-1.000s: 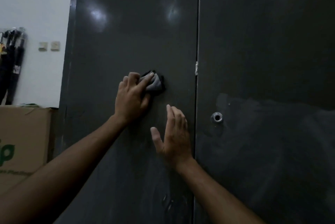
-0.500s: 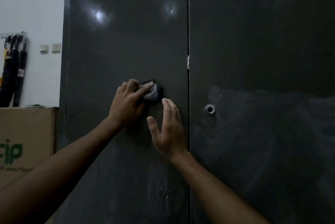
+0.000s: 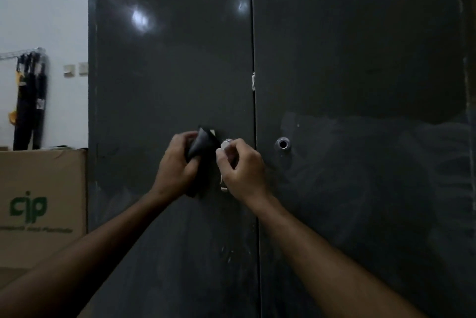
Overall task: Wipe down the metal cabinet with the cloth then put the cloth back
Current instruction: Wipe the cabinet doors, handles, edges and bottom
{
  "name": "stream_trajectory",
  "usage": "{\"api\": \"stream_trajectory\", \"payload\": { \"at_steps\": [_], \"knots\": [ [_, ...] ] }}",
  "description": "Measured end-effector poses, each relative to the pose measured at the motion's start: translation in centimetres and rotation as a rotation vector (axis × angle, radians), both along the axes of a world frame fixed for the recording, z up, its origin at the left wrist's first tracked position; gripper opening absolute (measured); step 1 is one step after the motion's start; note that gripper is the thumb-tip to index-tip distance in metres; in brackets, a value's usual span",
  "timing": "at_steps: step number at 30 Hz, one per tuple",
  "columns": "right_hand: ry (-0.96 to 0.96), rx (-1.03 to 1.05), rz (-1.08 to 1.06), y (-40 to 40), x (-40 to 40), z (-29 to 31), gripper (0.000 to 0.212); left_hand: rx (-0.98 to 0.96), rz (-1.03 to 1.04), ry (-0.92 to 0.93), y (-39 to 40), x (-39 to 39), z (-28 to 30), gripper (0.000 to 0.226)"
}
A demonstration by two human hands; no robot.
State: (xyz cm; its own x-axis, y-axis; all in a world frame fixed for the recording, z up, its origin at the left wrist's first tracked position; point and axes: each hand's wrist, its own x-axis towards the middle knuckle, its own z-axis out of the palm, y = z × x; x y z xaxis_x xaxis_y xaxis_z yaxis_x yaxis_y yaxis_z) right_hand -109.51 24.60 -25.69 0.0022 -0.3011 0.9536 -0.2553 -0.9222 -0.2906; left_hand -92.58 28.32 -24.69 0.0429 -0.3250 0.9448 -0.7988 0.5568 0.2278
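The cloth [image 3: 202,146] hangs bunched, long axis roughly vertical, against the cabinet [image 3: 167,73] left door. The left hand [image 3: 177,166] grips it; the right hand [image 3: 242,166] pinches a silver knob [image 3: 226,143].

The cabinet [image 3: 334,60] is cut off at the top, the bottom and the right edge. The right hand [image 3: 242,166] covers most of the door handle [image 3: 226,144], so only a small bright part shows. The cloth [image 3: 202,147] is dark and half hidden inside the left hand [image 3: 175,166]. The cardboard box [image 3: 41,202] runs out of the left edge, and its small print is too blurred to read.
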Motion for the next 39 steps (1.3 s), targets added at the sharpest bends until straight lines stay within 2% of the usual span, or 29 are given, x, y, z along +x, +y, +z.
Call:
{"api": "stream_trajectory", "payload": {
  "at_steps": [1,3,7,9,10,11,13,15,18,20,23,24,27,28,33,35,37,39],
  "knots": [
    [-0.011,0.077,0.050,0.6,0.0,0.1,0.025,-0.012,-0.090,0.141,0.5,-1.4,0.4,0.034],
    [-0.058,0.221,0.154,1.9,-0.1,0.4,0.032,0.007,-0.178,0.217,1.4,-4.5,0.6,0.033],
    [-0.195,0.266,0.318,2.6,-0.6,1.0,0.022,0.145,-0.389,0.087,2.5,-7.6,-0.1,0.037],
    [-0.181,0.219,0.318,2.2,-1.4,1.4,0.019,0.176,-0.317,-0.030,2.6,-6.7,0.2,0.039],
    [-0.166,0.173,0.266,1.7,-1.9,1.7,0.021,0.176,-0.319,-0.016,2.5,-6.1,0.1,0.040],
    [-0.142,0.118,0.187,1.4,-2.4,1.9,0.025,0.157,-0.368,0.081,2.6,-5.7,0.1,0.041],
    [-0.028,0.020,0.032,0.6,-2.9,2.4,0.035,0.103,-0.439,0.350,2.0,-5.1,-0.1,0.039],
    [0.201,-0.094,-0.099,-0.1,-2.7,2.4,0.041,0.165,-0.461,0.523,1.4,-4.8,-0.5,0.035],
    [0.452,-0.282,-0.186,-1.2,-2.6,0.7,0.045,0.383,-0.626,0.700,1.0,-4.9,-0.4,0.055],
    [0.589,-0.411,-0.221,-2.0,-2.9,-1.6,0.043,0.436,-0.642,0.735,0.9,-5.0,-0.3,0.068],
    [0.803,-0.535,-0.274,-2.1,-3.9,-3.1,0.038,0.456,-0.606,0.681,0.3,-5.5,0.0,0.082],
    [0.778,-0.508,-0.276,-1.9,-4.0,-2.0,0.037,0.454,-0.611,0.672,0.2,-5.7,0.1,0.084],
    [0.548,-0.335,-0.258,-1.1,-3.8,1.9,0.036,0.461,-0.636,0.625,0.3,-6.0,0.0,0.085],
    [0.558,-0.329,-0.264,-1.0,-3.8,2.3,0.036,0.448,-0.638,0.629,0.3,-6.1,0.0,0.086],
    [1.032,-0.481,-0.279,-1.3,-6.2,-0.9,0.039,0.398,-0.597,0.695,-0.5,-5.8,0.2,0.080],
    [0.936,-0.467,-0.291,-1.5,-7.3,-0.2,0.036,0.322,-0.510,0.624,-1.2,-6.1,0.1,0.068],
    [0.688,-0.440,-0.362,-1.8,-7.7,1.7,0.031,0.141,-0.253,0.373,-2.1,-6.2,-0.5,0.051],
    [0.532,-0.381,-0.532,-2.3,-7.3,3.1,0.029,-0.076,-0.029,0.106,-2.7,-6.6,-1.1,0.046]
  ]
}}
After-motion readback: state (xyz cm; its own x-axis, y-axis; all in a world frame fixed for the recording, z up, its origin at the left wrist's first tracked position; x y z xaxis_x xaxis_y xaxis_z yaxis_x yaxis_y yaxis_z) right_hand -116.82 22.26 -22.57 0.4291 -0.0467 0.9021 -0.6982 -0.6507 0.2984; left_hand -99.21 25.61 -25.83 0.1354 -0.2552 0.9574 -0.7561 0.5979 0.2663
